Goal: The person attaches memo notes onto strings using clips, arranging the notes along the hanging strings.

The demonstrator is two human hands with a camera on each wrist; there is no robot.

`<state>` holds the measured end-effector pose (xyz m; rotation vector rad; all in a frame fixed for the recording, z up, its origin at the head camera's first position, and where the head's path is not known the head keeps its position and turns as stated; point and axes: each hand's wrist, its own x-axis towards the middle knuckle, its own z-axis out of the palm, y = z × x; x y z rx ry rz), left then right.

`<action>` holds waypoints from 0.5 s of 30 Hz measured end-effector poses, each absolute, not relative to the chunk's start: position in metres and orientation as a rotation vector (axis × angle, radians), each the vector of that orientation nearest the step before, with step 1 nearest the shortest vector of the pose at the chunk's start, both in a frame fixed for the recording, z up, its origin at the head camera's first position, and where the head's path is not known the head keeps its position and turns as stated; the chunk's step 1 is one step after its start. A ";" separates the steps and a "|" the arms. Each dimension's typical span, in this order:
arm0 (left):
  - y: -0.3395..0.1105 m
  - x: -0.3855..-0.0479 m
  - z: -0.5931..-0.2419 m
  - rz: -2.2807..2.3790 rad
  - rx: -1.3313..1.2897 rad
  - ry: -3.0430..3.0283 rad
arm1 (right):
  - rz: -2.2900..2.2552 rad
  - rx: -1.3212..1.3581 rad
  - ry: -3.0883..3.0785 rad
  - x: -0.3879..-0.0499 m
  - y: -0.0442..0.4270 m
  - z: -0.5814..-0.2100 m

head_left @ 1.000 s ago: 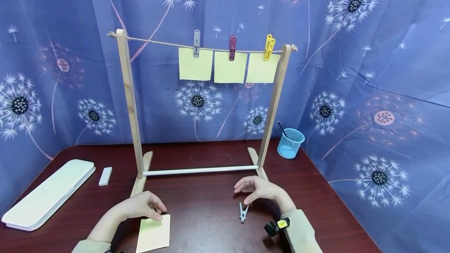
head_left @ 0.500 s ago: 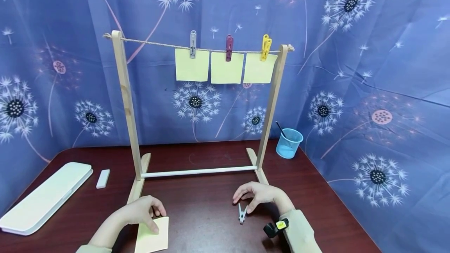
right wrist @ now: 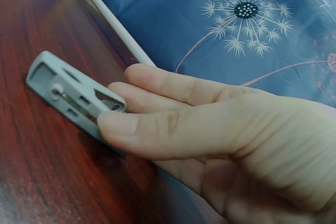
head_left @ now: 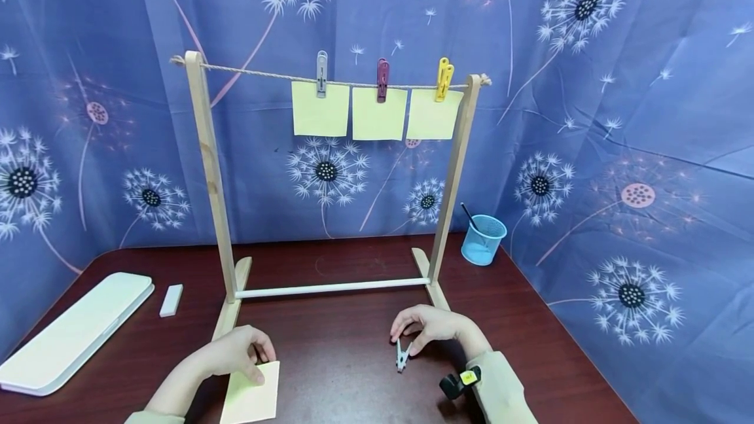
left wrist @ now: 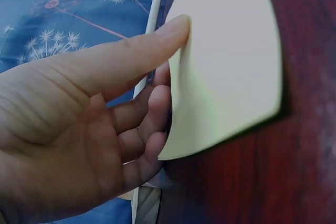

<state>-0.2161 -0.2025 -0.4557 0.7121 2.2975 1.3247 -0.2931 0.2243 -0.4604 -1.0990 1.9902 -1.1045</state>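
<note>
The left hand [head_left: 238,353] pinches the near-left part of a pale yellow paper [head_left: 254,396] at the table's front; in the left wrist view the thumb lies on top of the paper [left wrist: 231,51], fingers curled beneath its bent edge. My right hand [head_left: 437,328] holds a grey clothespin [head_left: 402,356] by its handle ends between thumb and fingers, as the right wrist view of the clothespin [right wrist: 68,90] also shows. Three yellow papers [head_left: 378,114] hang from a string [head_left: 253,72] under a grey clothespin [head_left: 321,74], a dark red one [head_left: 383,80] and a yellow one [head_left: 444,80].
A wooden frame [head_left: 213,178] with a white crossbar [head_left: 332,288] carries the string. At left lie a white case [head_left: 76,332] and a small white block [head_left: 171,300]. A blue mesh cup [head_left: 483,241] with a black stick stands at back right, before a patterned curtain [head_left: 365,195].
My left thumb has come down onto the paper, and the fingers have gripped its edge. The right thumb and fingers have closed on the grey clothespin, which has shifted slightly.
</note>
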 end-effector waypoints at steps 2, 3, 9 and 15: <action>-0.203 -0.217 -0.456 1.329 0.721 2.295 | -1.112 -1.103 2.006 -0.293 0.224 -0.461; -0.204 -0.218 -0.456 1.330 0.724 2.295 | -1.119 -1.104 2.011 -0.293 0.225 -0.462; -0.206 -0.219 -0.456 1.360 0.710 2.252 | -1.237 -1.078 2.008 -0.293 0.223 -0.465; -0.208 -0.218 -0.454 1.365 0.610 2.233 | -1.387 -1.006 2.188 -0.292 0.210 -0.468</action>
